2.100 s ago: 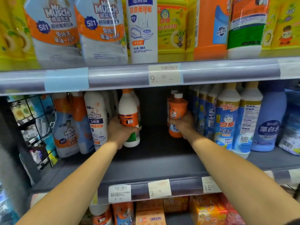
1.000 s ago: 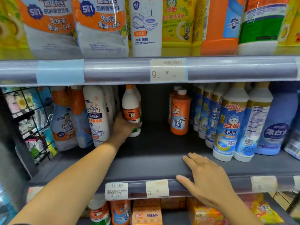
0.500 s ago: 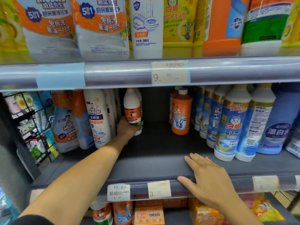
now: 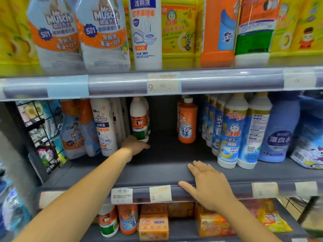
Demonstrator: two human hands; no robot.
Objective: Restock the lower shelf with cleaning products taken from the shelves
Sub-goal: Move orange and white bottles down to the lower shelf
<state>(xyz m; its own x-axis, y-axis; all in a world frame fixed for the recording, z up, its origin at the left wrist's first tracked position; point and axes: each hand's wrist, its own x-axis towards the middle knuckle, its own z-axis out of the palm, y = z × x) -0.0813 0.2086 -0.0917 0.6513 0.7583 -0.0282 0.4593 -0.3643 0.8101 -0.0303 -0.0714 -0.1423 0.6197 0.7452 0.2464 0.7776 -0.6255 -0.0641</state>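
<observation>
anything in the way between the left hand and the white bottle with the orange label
Nothing visible: the left hand sits right at the base of the white bottle, with only bare shelf beside them.

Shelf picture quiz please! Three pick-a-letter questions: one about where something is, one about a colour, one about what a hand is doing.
1. Where is the orange bottle with the pipe drawing? A top shelf; B middle shelf; C bottom shelf.
2. What colour is its cap? A white; B green; C black.
3. What is the right hand doing? A squeezing a bottle; B making a fist; C lying flat on that shelf's edge.
Answers: B, it stands beside the blue-and-white bottles; A, the cap is white; C, its fingers are spread, holding nothing.
</observation>
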